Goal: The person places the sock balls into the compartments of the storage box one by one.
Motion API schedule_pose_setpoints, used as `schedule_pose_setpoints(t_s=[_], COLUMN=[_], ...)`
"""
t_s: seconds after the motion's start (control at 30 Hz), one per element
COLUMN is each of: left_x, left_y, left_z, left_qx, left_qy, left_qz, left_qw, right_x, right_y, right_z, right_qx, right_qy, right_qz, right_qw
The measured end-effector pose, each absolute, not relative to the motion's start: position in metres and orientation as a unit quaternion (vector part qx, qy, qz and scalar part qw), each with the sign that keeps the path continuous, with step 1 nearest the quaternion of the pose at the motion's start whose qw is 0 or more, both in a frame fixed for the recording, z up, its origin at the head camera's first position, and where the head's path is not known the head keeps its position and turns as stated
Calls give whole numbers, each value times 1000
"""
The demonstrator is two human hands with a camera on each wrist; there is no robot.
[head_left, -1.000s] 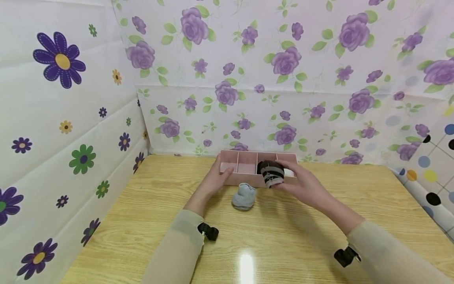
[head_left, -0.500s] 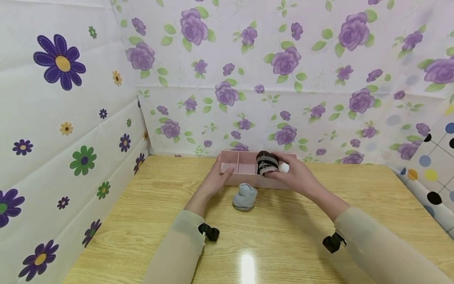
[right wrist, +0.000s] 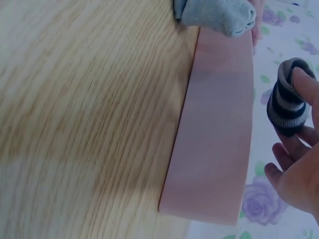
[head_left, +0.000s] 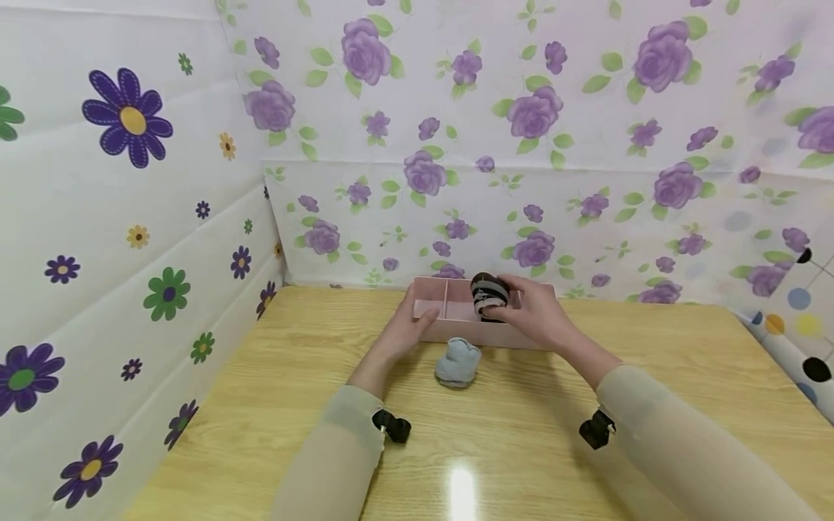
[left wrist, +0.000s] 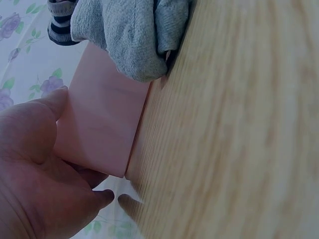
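My left hand (head_left: 402, 329) grips the left end of a pink divided box (head_left: 482, 333), its thumb over the front rim. In the left wrist view, that thumb lies against the box's pink wall (left wrist: 102, 114). My right hand (head_left: 539, 312) pinches a rolled sock (head_left: 490, 295) with black and grey stripes, held over the box's middle. The right wrist view shows this striped sock (right wrist: 289, 102) between thumb and fingers, above the rim. A grey-blue rolled sock (head_left: 458, 363) sits on the table in front of the box. My right hand covers most of the right-hand compartments.
The wooden table (head_left: 313, 449) runs up to a flowered cloth backdrop (head_left: 365, 217). Another patterned cloth (head_left: 176, 239) hangs along the left side, and a dotted one (head_left: 798, 318) along the right.
My right hand has carried the striped sock leftward and a little up over the box. My left hand keeps its place on the box's end. The head view has shifted slightly.
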State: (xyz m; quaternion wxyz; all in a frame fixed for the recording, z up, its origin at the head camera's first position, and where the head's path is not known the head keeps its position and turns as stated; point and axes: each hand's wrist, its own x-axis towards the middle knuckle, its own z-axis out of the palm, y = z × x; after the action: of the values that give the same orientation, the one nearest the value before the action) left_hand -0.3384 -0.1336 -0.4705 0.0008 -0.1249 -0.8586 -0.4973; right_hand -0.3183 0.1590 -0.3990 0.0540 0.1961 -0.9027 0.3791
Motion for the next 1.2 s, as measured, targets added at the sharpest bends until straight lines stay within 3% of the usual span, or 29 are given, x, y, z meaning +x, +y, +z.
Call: schedule_pose_setpoints(t_s=[1.2], left_x=[-330], left_y=[-128], left_z=[-461], left_qx=[-109], left_qy=[-867], left_qz=[-486], left_qw=[-8], right_x=[-343], right_y=[132], right_z=[-416], right_qx=[177], right_qy=[-897], right_qz=[406], right_qw=[12])
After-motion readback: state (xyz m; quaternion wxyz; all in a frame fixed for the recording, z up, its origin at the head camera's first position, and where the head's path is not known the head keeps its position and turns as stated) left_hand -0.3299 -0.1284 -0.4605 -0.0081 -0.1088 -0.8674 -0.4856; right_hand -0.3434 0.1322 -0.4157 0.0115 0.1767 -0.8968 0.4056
